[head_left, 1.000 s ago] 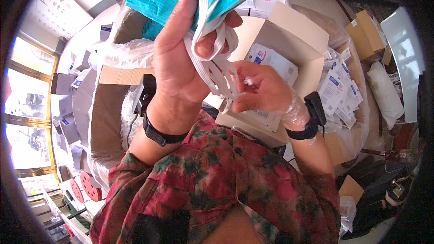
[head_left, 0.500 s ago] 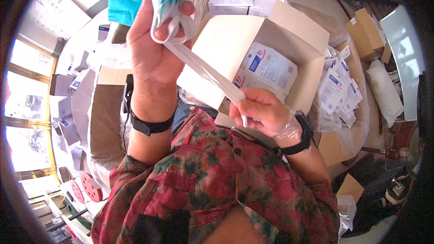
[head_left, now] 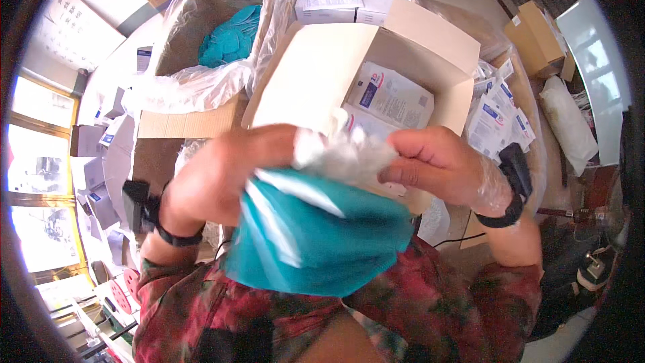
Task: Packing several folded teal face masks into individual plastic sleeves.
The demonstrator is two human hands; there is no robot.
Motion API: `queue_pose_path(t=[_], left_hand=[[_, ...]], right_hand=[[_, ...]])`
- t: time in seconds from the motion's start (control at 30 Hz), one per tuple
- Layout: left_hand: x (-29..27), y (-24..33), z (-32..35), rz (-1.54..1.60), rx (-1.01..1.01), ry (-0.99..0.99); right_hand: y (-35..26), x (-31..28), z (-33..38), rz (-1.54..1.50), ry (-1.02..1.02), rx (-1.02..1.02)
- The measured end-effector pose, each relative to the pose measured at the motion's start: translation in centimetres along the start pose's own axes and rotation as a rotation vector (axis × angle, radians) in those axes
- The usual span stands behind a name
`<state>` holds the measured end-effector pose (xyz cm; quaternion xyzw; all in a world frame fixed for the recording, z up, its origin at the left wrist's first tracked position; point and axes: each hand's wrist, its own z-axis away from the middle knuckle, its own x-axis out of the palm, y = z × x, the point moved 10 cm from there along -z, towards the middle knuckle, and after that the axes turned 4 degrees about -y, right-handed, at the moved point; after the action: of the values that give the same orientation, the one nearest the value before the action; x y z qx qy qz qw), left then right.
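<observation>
A teal mask [head_left: 322, 245] is held close before the chest by both hands. The fingers of the left hand [head_left: 215, 181] are closed on its upper left edge, and those of the right hand [head_left: 437, 165] are pinched on crumpled clear wrapping [head_left: 342, 154] at its top. Behind them an open cardboard box [head_left: 322, 74] of white packets [head_left: 390, 97] is seen, and further left a plastic-lined box [head_left: 195, 87] of teal masks.
</observation>
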<state>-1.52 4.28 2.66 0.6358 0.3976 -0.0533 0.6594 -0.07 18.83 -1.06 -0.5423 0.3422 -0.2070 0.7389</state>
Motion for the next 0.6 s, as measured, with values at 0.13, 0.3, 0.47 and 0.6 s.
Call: queue_pose_path(t=[0.13, 0.3, 0.47, 0.6], left_hand=[[1.9, 1.1, -0.6, -0.310, -0.012, -0.014], [0.1, -1.3, 1.7, -0.499, 0.026, 0.096], [-3.1, -2.9, 3.7, -0.690, -0.060, 0.278], [-5.2, -4.4, 5.6, -0.744, -0.107, 0.393]], right_hand=[[-0.9, 0.8, 1.0, 0.190, -0.088, 0.032], [2.2, 2.4, 5.0, -0.087, -0.125, 0.324], [2.7, 3.2, 7.9, -0.273, -0.109, 0.461], [2.3, 3.2, 9.3, -0.256, -0.116, 0.518]])
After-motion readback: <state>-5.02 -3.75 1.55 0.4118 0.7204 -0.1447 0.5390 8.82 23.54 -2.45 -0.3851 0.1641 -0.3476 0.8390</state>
